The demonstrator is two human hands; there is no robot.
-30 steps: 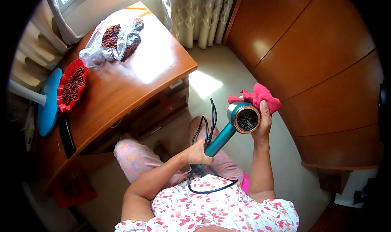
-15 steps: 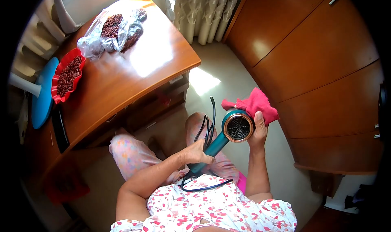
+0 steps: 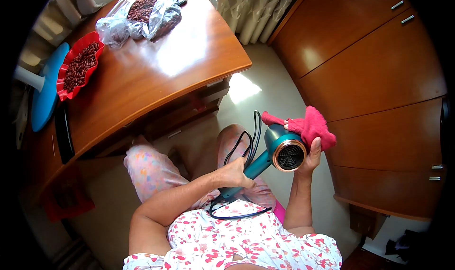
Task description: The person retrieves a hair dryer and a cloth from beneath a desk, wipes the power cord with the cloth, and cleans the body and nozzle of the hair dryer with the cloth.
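Observation:
A teal hair dryer (image 3: 258,164) with a copper-coloured ring round its rear grille is held over my lap, tilted up to the right. My left hand (image 3: 235,173) is closed round its handle, and the black cord (image 3: 256,132) loops up beside the fingers and down across my shirt. My right hand (image 3: 311,157) grips a pink cloth (image 3: 310,128) against the far side of the dryer's head, thumb up near the grille. The cloth hides most of the right fingers.
On the wooden desk (image 3: 156,94) at the left are a red dish (image 3: 60,82) of dark red beans, a plastic bag (image 3: 113,30) with more beans, a blue round base (image 3: 47,97) and a black flat object (image 3: 64,132). Wooden cabinets (image 3: 374,75) line the right side.
The dryer's head and the cloth have shifted a little right, and the dryer has turned so more of its barrel shows. Both hands keep their hold. The view has shifted slightly.

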